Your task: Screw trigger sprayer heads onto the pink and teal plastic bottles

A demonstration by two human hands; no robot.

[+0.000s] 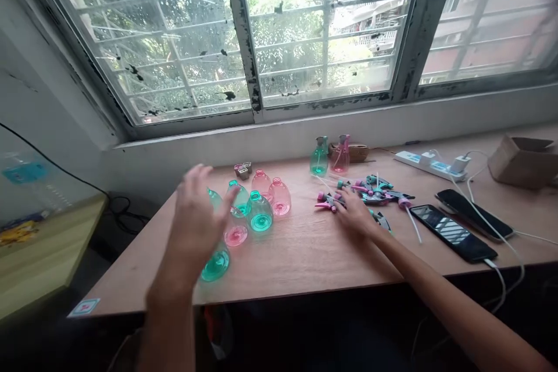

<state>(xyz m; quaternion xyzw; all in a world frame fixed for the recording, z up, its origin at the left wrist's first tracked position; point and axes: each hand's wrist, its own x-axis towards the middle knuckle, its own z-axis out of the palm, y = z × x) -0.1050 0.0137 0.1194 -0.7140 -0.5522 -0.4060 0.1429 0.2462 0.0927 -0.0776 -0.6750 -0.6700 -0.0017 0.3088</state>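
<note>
My left hand (pixel 198 212) hovers with fingers spread above a cluster of several small clear bottles, green (pixel 260 213) and pink (pixel 279 197), lying and standing on the wooden desk (pixel 305 250). It holds nothing; it is blurred by motion. My right hand (pixel 355 213) rests on the desk at a pile of pink and teal spray trigger heads (pixel 372 192), fingers reaching into them. Whether it grips one is hidden. Two assembled spray bottles, green (pixel 319 157) and pink (pixel 340 155), stand upright at the back by the wall.
Two black phones (pixel 453 232) lie at the right on charging cables. A white power strip (pixel 431 164) and a cardboard box (pixel 523 160) sit at the back right. Small blocks (pixel 243 170) are behind the bottles. A yellow-green table (pixel 39 256) stands at left. The window spans the back.
</note>
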